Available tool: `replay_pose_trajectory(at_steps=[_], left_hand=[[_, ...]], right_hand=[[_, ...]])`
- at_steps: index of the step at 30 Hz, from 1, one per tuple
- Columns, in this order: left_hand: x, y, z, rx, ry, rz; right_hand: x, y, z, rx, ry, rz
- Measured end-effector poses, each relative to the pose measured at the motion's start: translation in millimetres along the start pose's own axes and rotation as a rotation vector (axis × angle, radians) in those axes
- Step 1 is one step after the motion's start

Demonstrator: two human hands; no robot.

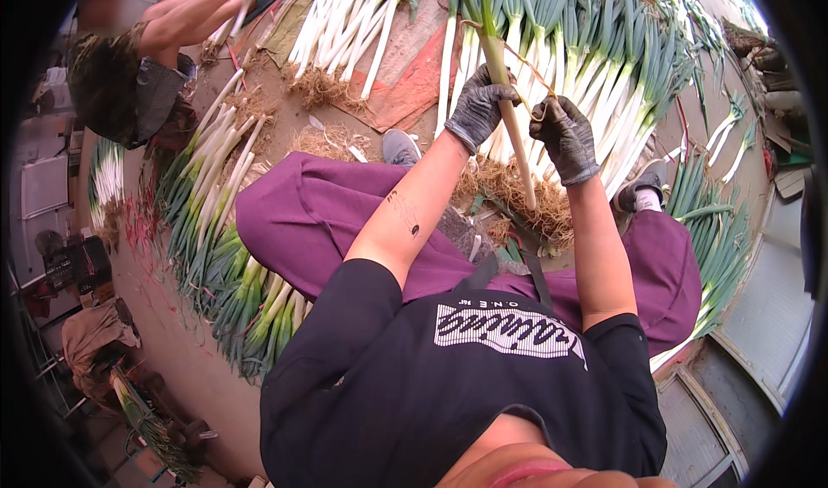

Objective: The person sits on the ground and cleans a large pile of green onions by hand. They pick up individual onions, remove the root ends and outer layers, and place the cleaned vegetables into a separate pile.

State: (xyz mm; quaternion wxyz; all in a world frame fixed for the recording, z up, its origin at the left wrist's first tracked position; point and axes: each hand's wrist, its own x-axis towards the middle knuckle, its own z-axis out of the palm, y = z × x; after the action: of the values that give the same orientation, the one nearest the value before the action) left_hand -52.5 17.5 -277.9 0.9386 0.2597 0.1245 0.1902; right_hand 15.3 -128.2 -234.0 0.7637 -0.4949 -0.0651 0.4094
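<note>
My left hand point(482, 110), in a grey work glove, grips a long green onion point(515, 142) by its pale stalk. The onion stands nearly upright, leaves pointing away from me and its white end down between my legs. My gloved right hand point(565, 135) pinches a thin, dry, yellowish strip of outer leaf point(537, 74), which still joins the stalk higher up. Behind both hands spreads a large pile of green onions point(614, 93), white shanks towards me. Their brown, stringy roots point(550, 219) lie close in front of me.
A second batch of onions point(352, 25) lies on a reddish sheet point(414, 68). More bundles point(207, 165) are heaped at my left, others point(705, 229) at my right. Another person point(123, 68) sits at upper left. Glazed frames point(698, 423) stand at lower right.
</note>
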Motion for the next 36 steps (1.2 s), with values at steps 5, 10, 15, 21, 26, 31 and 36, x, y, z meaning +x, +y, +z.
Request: replay_pose_trajectory(at_steps=[5,10,15,21,26,31,36], left_hand=[[6.1,32.4,-15.6,-0.198,0.055,0.036],[18.4,85.4,-36.3,-0.149,0.212,0.110],[21.1,84.4,-34.9,-0.150,0.298,0.161],[30.4,64.3,-22.6,-0.065,0.535,0.310],[23.2,58.1,-11.5,-0.170,0.552,0.256],[24.8,59.6,-23.8,-0.287,0.490,0.175],[29.7,54.2,-22.3,-0.404,0.369,0.015]], right_hand=[[-51.1,7.3,-57.5,-0.466,-0.031,0.121],[-108.4,43.4,-163.8,-2.132,-0.790,0.686],[-92.3,28.7,-91.5,-0.997,-0.190,0.116],[-93.4,58.0,-4.7,-1.286,0.104,-0.063],[-91.6,52.0,-4.3,-0.865,-0.107,-0.022],[-102.0,39.6,7.4,-0.064,-0.216,0.492],[-105.5,46.2,-3.5,0.403,-0.331,0.611]])
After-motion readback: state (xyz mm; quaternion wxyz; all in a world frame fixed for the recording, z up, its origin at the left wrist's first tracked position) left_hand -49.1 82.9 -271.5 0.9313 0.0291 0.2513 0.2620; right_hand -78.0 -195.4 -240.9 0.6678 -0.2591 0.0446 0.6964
